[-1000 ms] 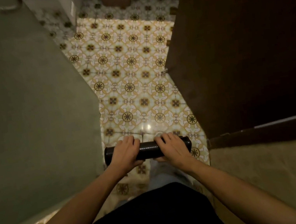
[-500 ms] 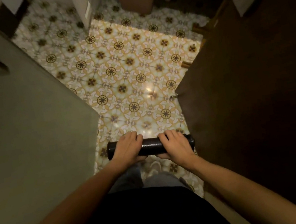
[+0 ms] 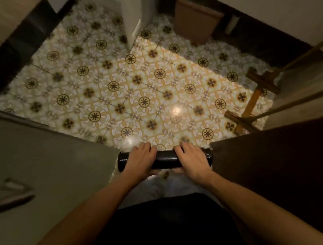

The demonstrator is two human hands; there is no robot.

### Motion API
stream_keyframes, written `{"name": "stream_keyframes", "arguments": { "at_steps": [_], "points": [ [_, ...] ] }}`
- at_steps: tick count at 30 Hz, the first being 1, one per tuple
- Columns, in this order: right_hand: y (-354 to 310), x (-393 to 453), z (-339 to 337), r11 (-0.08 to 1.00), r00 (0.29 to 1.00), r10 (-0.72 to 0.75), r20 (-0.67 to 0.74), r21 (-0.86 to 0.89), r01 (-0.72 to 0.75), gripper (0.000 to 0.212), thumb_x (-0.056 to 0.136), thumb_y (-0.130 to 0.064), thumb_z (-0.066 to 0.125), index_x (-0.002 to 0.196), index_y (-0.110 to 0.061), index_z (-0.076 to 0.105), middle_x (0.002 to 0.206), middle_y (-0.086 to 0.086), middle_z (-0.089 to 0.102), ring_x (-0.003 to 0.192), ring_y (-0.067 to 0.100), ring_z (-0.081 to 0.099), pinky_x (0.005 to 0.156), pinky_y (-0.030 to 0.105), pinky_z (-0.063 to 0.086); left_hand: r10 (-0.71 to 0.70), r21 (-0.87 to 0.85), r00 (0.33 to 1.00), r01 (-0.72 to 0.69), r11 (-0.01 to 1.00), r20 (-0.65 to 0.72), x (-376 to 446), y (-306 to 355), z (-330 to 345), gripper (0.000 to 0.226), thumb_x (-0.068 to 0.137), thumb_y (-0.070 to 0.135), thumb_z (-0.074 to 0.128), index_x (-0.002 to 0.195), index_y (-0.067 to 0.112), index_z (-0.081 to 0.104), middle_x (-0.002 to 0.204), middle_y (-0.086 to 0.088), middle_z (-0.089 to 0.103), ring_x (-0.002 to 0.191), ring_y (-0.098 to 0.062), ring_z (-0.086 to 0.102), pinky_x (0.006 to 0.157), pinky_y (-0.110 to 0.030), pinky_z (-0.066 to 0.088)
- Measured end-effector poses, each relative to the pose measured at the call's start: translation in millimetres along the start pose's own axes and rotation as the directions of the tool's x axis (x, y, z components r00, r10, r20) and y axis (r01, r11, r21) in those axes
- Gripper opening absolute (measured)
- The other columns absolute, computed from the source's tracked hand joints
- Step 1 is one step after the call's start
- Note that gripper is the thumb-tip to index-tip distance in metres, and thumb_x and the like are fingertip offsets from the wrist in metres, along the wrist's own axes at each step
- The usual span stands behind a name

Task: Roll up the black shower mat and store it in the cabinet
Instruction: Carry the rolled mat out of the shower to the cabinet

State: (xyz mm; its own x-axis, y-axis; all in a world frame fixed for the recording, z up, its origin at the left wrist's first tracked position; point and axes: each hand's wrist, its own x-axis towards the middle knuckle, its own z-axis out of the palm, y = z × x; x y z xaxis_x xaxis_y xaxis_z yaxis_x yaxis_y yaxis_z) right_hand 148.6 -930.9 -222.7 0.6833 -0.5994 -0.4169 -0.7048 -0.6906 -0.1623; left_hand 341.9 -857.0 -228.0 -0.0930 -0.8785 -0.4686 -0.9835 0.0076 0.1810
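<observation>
Rolled black mat (image 3: 165, 159) between 2 door edges

Dim, warm light. Beyond my hands (image 3: 166, 161) the patterned floor (image 3: 142, 87) glows brightest, with two glare spots. Everything left and right of them smears with motion blur; the edges bow outward.

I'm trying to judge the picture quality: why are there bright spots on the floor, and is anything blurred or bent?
Head view: the spots are lamp glare on glossy tiles; the upper left corner is smeared by motion; the wide lens bows straight edges; the mat and both hands stay fairly sharp, in dim warm light.
</observation>
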Motion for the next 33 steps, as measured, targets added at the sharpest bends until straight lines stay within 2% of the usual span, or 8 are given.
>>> {"name": "stream_keyframes", "arguments": {
  "at_steps": [8,14,20,26,28,33],
  "points": [
    [32,151,-63,0.984,0.987,-0.162,0.025,-0.070,0.163,0.063,0.066,-0.052,0.081,0.110,-0.013,0.060,0.099,0.009,0.060,0.089,0.029,0.057,0.072,0.038,0.048,-0.139,-0.047,0.990,0.138,0.989,-0.027,89,-81,-60,0.065,0.080,0.058,0.065,0.123,0.013,0.046,0.122,-0.010,0.050,0.113,-0.028,0.047,0.089,-0.041,0.043],
    [53,285,-117,0.953,0.953,-0.288,0.097,-0.073,0.295,0.067,0.072,-0.048,0.081,0.122,-0.010,0.054,0.110,0.012,0.058,0.100,0.031,0.055,0.081,0.042,0.047,-0.303,-0.149,0.953,0.302,0.942,0.020,163,-144,-110,0.067,0.077,0.057,0.071,0.121,0.013,0.046,0.119,-0.010,0.052,0.110,-0.028,0.049,0.085,-0.041,0.045],
    [62,389,-173,0.908,0.909,-0.384,0.160,-0.113,0.403,0.071,0.074,-0.050,0.078,0.124,-0.006,0.055,0.111,0.016,0.059,0.098,0.034,0.056,0.078,0.044,0.049,-0.406,-0.237,0.914,0.398,0.886,0.015,220,-202,-152,0.070,0.074,0.056,0.073,0.122,0.013,0.047,0.120,-0.011,0.053,0.110,-0.029,0.050,0.087,-0.042,0.046],
    [31,496,-216,0.842,0.844,-0.467,0.266,-0.159,0.516,0.069,0.073,-0.048,0.082,0.123,-0.009,0.054,0.114,0.015,0.058,0.100,0.034,0.054,0.079,0.044,0.048,-0.495,-0.305,0.868,0.484,0.820,0.047,254,-282,-174,0.073,0.077,0.059,0.070,0.127,0.013,0.044,0.126,-0.011,0.051,0.115,-0.028,0.048,0.091,-0.041,0.044],
    [20,521,-225,0.828,0.841,-0.473,0.263,-0.195,0.526,0.069,0.074,-0.050,0.080,0.123,-0.010,0.053,0.115,0.014,0.057,0.100,0.033,0.053,0.080,0.042,0.046,-0.511,-0.318,0.859,0.496,0.808,0.040,261,-306,-180,0.073,0.078,0.060,0.068,0.129,0.013,0.043,0.125,-0.010,0.051,0.114,-0.027,0.049,0.090,-0.041,0.045],
    [-37,619,-269,0.843,0.858,-0.436,0.271,-0.212,0.495,0.072,0.075,-0.056,0.078,0.127,-0.014,0.050,0.120,0.012,0.055,0.105,0.031,0.052,0.083,0.041,0.046,-0.502,-0.365,0.865,0.474,0.802,0.020,284,-418,-220,0.067,0.078,0.055,0.069,0.125,0.013,0.048,0.123,-0.010,0.053,0.113,-0.028,0.050,0.087,-0.040,0.046]
  ]
}}
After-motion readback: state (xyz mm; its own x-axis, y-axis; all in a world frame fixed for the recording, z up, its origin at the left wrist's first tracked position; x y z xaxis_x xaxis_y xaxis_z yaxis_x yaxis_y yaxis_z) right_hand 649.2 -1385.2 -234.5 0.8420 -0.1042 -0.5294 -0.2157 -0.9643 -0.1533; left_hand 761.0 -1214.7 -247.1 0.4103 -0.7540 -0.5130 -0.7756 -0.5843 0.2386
